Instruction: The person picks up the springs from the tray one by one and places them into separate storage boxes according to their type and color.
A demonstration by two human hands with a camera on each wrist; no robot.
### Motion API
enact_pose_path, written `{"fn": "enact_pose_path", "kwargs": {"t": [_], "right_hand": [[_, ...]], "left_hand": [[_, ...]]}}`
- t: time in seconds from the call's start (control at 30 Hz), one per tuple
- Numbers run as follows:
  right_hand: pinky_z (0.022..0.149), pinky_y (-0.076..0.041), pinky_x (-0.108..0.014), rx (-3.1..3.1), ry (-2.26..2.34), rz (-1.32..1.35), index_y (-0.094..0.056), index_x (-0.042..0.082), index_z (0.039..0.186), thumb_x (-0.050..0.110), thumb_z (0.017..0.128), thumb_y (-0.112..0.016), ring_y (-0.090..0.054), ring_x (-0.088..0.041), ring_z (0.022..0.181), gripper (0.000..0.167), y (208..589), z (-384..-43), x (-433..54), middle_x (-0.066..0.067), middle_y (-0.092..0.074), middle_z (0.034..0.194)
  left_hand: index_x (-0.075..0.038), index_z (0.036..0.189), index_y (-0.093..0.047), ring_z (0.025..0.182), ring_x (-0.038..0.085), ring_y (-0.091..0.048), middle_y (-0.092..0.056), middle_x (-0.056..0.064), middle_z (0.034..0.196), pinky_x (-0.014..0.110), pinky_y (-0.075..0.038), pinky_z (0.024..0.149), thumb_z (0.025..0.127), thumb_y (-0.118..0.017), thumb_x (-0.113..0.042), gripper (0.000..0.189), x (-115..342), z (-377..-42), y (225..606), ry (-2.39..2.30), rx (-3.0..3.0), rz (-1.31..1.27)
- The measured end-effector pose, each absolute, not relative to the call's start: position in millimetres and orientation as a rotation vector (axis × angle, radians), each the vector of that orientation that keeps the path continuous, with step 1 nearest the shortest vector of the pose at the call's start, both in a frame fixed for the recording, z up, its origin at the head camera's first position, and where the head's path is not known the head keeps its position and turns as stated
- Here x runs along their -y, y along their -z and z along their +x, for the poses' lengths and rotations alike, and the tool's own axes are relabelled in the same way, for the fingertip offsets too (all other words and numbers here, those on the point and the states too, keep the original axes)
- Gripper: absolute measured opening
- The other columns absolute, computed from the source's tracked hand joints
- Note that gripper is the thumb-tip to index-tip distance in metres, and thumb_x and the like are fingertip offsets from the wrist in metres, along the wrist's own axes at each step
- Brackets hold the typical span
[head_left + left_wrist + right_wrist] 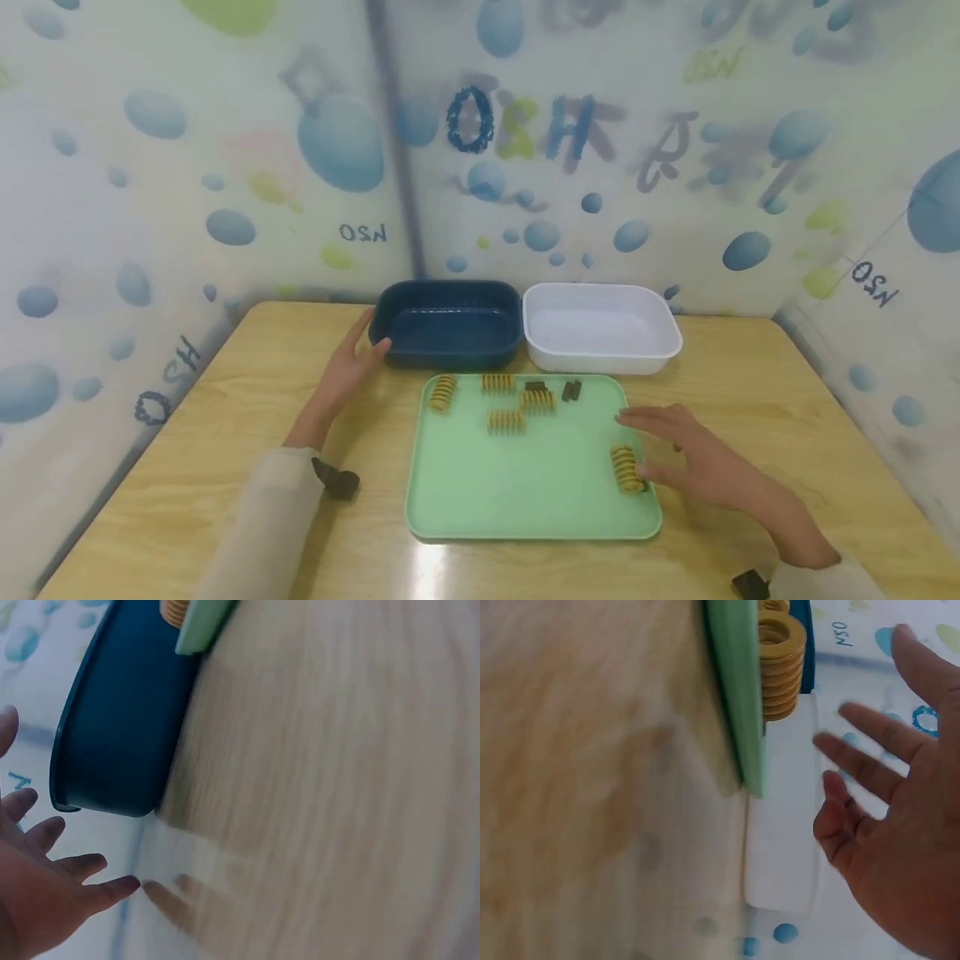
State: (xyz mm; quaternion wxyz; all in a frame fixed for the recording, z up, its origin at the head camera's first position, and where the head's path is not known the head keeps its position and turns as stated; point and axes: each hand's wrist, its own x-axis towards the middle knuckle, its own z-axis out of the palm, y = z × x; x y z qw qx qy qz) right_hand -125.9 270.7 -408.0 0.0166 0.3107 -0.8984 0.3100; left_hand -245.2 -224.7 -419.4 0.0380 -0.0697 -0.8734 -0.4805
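Observation:
My left hand (349,368) is at the left end of a dark blue bin (450,358), fingers spread and extended. In the left wrist view a gap shows between that hand and the bin's end. Over the right edge of a light green tray (517,500) hovers my right hand (697,462), its thumb and forefinger apart on either side of a yellow coil spring (626,468). Nothing is held in it. Further yellow coil springs (505,421) lie along the tray's far part, near small dark blocks (572,390).
Right of the blue bin stands a white bin (600,364), side by side with it behind the tray. All rest on a wood-grain table (187,467). A patterned backdrop (480,225) rises behind the table and along both sides.

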Motion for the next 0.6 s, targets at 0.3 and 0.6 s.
{"fn": "enact_pose_path", "kwargs": {"t": [0.3,0.6], "right_hand": [[0.074,-0.043,-0.026,2.658,-1.050,1.372,-0.058,0.014,0.132,0.013,0.089,-0.067,-0.045,-0.011,0.091,0.043,423,-138,-274,-0.001,-0.059,0.128],[0.076,-0.044,-0.027,2.685,-1.136,1.528,-0.054,0.008,0.135,-0.004,0.092,-0.056,-0.046,-0.013,0.092,0.044,437,-149,-281,-0.001,-0.059,0.118]], "left_hand": [[-0.020,0.153,-0.025,0.139,0.033,-0.025,-0.017,0.003,0.158,0.047,-0.027,0.109,0.097,-0.058,-0.026,0.064,223,-252,440,1.859,2.370,-0.295],[-0.002,0.149,-0.029,0.139,0.038,-0.022,-0.010,0.008,0.159,0.042,-0.027,0.110,0.097,-0.057,-0.009,0.059,216,-246,429,1.969,2.271,-0.328]]}}
